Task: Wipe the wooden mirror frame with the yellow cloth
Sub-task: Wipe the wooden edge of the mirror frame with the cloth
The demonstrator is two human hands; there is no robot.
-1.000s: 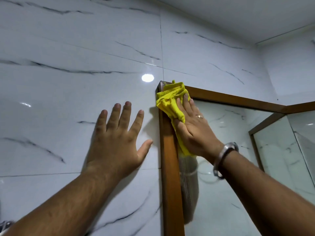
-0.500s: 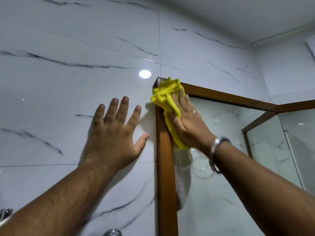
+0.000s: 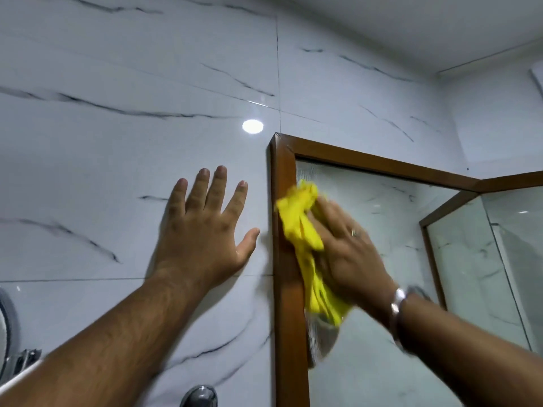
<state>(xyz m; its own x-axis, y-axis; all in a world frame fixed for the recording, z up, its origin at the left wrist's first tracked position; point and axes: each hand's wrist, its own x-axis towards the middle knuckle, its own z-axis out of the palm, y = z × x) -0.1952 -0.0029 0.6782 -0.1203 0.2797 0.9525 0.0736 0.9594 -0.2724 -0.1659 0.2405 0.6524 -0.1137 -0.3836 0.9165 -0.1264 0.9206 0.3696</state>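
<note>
The wooden mirror frame (image 3: 287, 333) is brown and hangs on a white marble wall; its left upright and top rail meet at a bare corner. My right hand (image 3: 346, 251) presses the bunched yellow cloth (image 3: 302, 227) against the inner edge of the left upright, partly over the glass, well below the corner. The hand and cloth are blurred by motion. A ring and a metal bracelet show on that hand and wrist. My left hand (image 3: 205, 227) lies flat on the wall tile just left of the frame, fingers spread, holding nothing.
The mirror glass (image 3: 382, 362) reflects the tiled room and a second frame edge. Chrome fittings (image 3: 199, 396) poke in at the bottom, with more metal at the far left edge (image 3: 17, 359). The white ceiling (image 3: 411, 30) is close above.
My right hand has slid the cloth down from the frame's top left corner along the left upright, leaving the corner uncovered. The left hand stays flat on the wall.
</note>
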